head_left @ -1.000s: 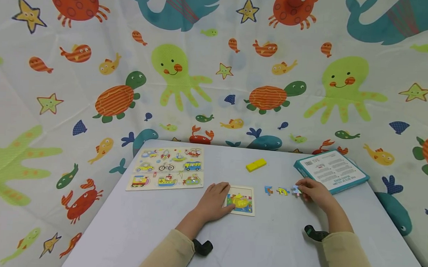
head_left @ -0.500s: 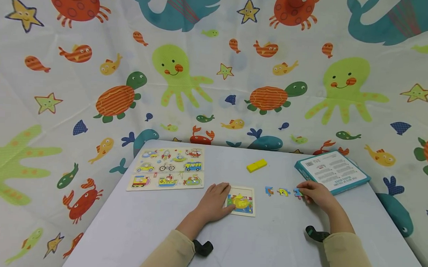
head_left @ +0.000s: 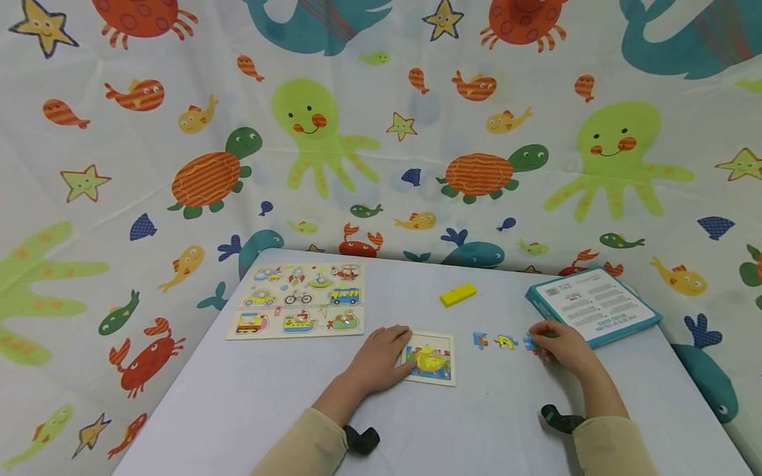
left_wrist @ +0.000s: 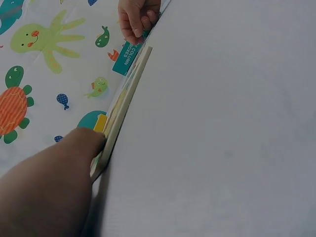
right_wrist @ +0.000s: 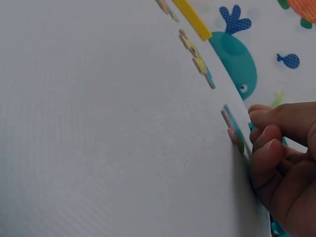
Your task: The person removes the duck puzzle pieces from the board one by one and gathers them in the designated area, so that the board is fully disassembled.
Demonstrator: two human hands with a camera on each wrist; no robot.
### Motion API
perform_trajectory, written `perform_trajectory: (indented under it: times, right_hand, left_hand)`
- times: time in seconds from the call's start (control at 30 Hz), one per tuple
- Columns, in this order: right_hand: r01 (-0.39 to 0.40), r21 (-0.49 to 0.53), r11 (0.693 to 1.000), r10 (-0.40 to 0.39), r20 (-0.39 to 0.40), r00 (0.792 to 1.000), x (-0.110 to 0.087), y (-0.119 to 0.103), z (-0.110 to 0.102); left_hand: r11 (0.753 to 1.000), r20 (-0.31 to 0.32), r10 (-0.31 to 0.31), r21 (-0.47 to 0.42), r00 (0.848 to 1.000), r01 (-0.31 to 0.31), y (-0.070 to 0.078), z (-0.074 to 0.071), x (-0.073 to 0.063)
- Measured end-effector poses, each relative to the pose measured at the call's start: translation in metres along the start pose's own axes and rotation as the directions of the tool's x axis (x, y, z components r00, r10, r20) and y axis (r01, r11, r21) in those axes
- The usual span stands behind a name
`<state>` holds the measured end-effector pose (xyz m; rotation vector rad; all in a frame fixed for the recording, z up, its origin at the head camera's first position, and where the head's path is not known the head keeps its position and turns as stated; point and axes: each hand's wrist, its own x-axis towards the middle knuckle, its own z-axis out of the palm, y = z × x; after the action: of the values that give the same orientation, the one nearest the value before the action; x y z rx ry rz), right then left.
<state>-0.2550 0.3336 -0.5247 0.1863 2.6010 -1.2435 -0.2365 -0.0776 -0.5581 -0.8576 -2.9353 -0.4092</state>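
My left hand (head_left: 379, 360) rests on the left side of a small wooden jigsaw puzzle (head_left: 435, 381). Its thumb lies over the frame onto the yellow picture, and the other fingers extend along the left edge. To the right, three loose puzzle pieces lie in a row: an orange and blue piece (head_left: 480, 340), a yellow piece (head_left: 505, 342) and a blue and pink piece (right_wrist: 234, 129). My right hand (head_left: 561, 346) is beside the blue and pink piece, fingers loosely bent. In the right wrist view that piece lies flat on the table, a little apart from the fingertips.
A larger board with vehicle pictures (head_left: 297, 299) lies at the back left. Behind the loose pieces is a yellow block (head_left: 458, 294). A teal-edged box (head_left: 596, 305) stands at the back right, just behind my right hand. A sea-animal curtain (head_left: 384, 161) hangs behind the table.
The blue and pink piece went from tilted in my right fingers to flat on the table at the end of the row, and the fingers let go. My left hand stayed put.
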Motion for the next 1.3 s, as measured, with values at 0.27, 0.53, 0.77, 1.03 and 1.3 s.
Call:
perform_trajectory:
  times: [0.27,0.53,0.77,1.03,1.3]
  right_hand:
    - [0.065,-0.066,0.996,-0.068,-0.037,0.997,-0.004,-0.029,0.009]
    - [0.152,-0.021,0.988,-0.151,0.052,0.987,-0.006,-0.078,0.037]
    - [0.212,-0.004,0.977,-0.210,0.134,0.968,-0.007,-0.113,0.068]
    - [0.260,0.004,0.965,-0.255,0.221,0.941,-0.007,-0.135,0.102]
    - [0.284,0.020,0.959,-0.276,0.309,0.910,-0.005,-0.140,0.133]
  left_hand:
    - [1.000,0.007,-0.004,-0.008,1.000,0.005,0.000,-0.002,-0.001]
    - [1.000,0.012,-0.016,-0.010,1.000,0.016,0.000,-0.003,-0.002]
    - [0.999,0.026,-0.028,-0.015,0.999,0.028,0.001,-0.004,-0.002]
    - [1.000,0.036,-0.027,-0.015,0.999,0.027,0.002,-0.004,0.000]
    - [1.000,0.041,-0.024,-0.017,0.999,0.025,0.001,-0.004,0.000]
